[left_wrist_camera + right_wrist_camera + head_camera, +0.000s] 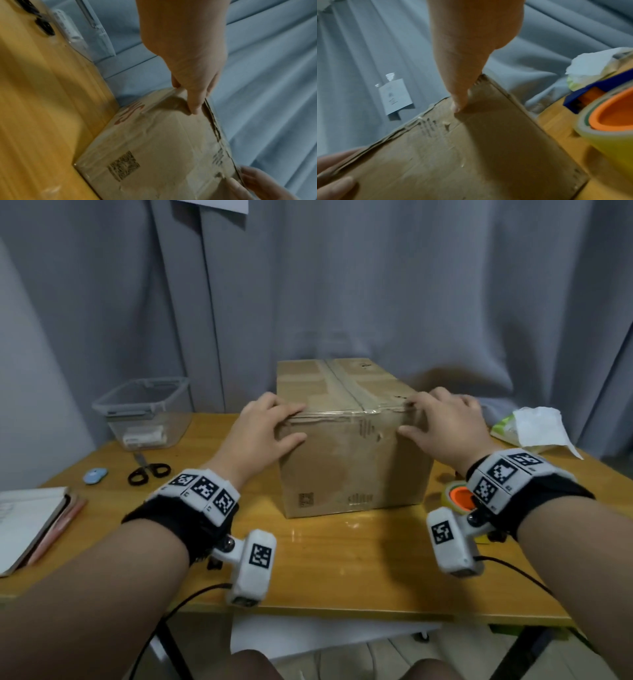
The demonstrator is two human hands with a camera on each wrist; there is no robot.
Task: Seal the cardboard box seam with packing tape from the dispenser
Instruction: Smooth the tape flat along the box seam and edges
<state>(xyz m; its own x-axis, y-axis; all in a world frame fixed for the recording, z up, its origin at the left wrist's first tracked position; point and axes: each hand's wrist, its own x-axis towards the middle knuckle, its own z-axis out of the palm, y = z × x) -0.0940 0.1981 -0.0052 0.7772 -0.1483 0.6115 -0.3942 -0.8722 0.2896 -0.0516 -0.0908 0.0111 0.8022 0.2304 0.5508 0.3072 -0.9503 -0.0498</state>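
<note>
A brown cardboard box [352, 460] stands mid-table, and a taped seam [346, 388] runs down the middle of its top. Clear tape [342, 414] lies along the near top edge. My left hand [298, 422] grips the near top left corner, fingers on top and thumb [195, 105] on the front face. My right hand [411, 416] grips the near top right corner the same way, thumb [458, 102] on the front. The tape dispenser [457, 498], with its orange core, yellowish roll and blue frame [611, 119], sits on the table right of the box, untouched.
On the wooden table [342, 570], a clear plastic container [144, 412], black scissors [147, 472] and a small blue object [95, 475] lie at the left. A notebook [30, 522] is at the near left edge. White tissue [537, 429] lies far right. Grey curtain hangs behind.
</note>
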